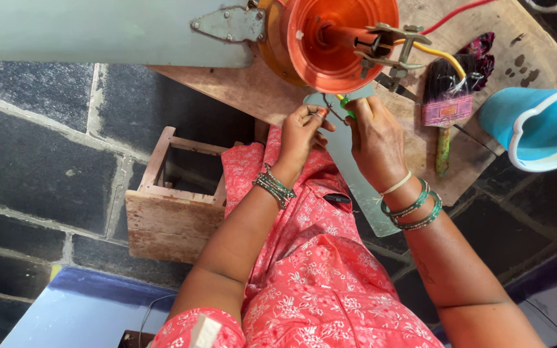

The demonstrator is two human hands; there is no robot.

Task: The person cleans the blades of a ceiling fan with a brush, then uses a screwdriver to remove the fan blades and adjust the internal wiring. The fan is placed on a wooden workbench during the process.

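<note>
An orange fan motor housing [330, 45] with a metal clamp bracket [391, 48] lies on a wooden board [253, 90], with a grey fan blade [98, 29] reaching left and another blade [349, 161] running down under my hands. My left hand [303, 132] pinches a small metal piece just below the housing. My right hand [375, 135] grips a small green-handled tool [348, 108] beside it, close to the left fingers. Red and yellow wires [446, 57] leave the motor. Both wrists wear green bangles.
A paintbrush [445, 109] with a pink ferrule lies on the board to the right, beside a dark patterned cloth [481, 55]. A blue plastic tub [539, 125] sits at far right. A small wooden box frame [175, 200] stands on the dark stone floor at left.
</note>
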